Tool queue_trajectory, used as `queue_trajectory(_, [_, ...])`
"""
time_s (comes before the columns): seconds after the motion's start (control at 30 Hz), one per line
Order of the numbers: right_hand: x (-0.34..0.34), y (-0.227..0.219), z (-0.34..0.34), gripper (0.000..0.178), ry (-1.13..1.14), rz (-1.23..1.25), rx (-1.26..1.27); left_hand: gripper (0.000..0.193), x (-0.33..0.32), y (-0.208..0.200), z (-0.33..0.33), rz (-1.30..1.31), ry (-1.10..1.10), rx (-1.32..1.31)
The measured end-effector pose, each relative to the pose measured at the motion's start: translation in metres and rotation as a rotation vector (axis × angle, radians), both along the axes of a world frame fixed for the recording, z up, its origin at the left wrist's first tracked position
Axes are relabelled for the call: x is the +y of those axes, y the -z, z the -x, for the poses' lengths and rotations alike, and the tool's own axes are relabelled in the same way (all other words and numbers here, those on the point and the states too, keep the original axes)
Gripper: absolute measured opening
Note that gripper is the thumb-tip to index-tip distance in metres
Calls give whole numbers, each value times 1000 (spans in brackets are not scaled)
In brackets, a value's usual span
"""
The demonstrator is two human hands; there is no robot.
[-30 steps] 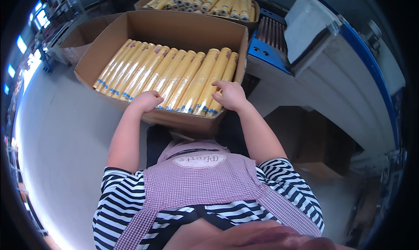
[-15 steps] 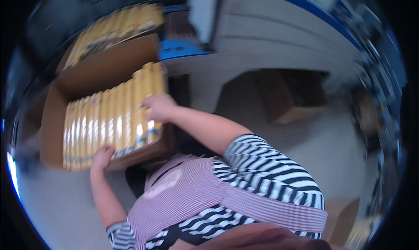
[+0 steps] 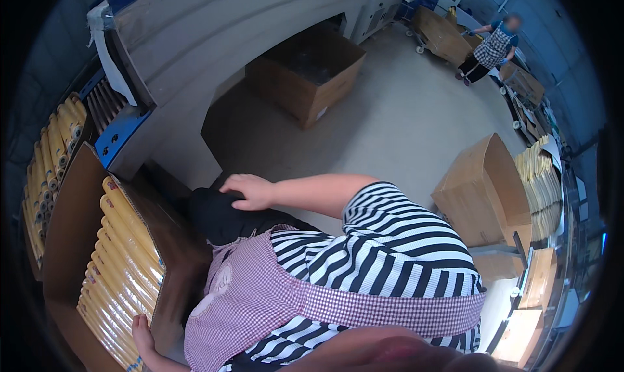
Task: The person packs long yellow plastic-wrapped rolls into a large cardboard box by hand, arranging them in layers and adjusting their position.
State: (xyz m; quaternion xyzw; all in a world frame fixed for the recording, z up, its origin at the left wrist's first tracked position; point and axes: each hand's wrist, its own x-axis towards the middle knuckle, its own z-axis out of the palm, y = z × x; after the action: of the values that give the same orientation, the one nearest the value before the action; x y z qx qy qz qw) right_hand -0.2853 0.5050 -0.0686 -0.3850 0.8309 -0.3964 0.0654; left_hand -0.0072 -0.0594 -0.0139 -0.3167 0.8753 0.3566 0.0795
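Note:
At the lower left, a tall cardboard box point(image 3: 70, 222) is filled with a row of long yellow rolls point(image 3: 120, 268) under shiny clear wrap. My left hand point(image 3: 143, 336) lies on the lower end of these rolls by the box's near edge, its visible fingers stretched out. Off to the right of the box, my right hand point(image 3: 252, 192) is over my black-clad knee, fingers loosely bent and thumb apart, holding nothing. Whether it touches the knee I cannot tell.
More yellow rolls point(image 3: 49, 161) are stacked behind the box, beside a grey machine point(image 3: 195, 40) with a blue corner plate. An open carton point(image 3: 305, 79) sits beneath the machine. At right, another carton point(image 3: 481, 183) stands by pale stacks. A person point(image 3: 491, 50) handles a large carton far off.
My right hand has left the rolls and moved right, over my knee. My left hand stays at the rolls. The view has swung right, so the box appears farther left and lower.

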Motion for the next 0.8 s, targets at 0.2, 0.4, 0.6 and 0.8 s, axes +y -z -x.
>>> queue_trajectory(0.2, [5, 72, -55, 70, 144, -10, -290, 37, 34, -25, -2, 86, 28, -15])
queue_trajectory(0.4, [-6, 59, -42, 69, 102, -68, -252, 35, 23, -4, -17, 191, 22, 67])
queue_trajectory(0.6, [-7, 62, -46, 69, 126, -34, -238, 34, 30, -12, -10, 131, -24, 30])
queue_trajectory(0.8, [-5, 65, -49, 69, 134, -19, -220, 34, 17, -4, -15, 179, 8, 38])
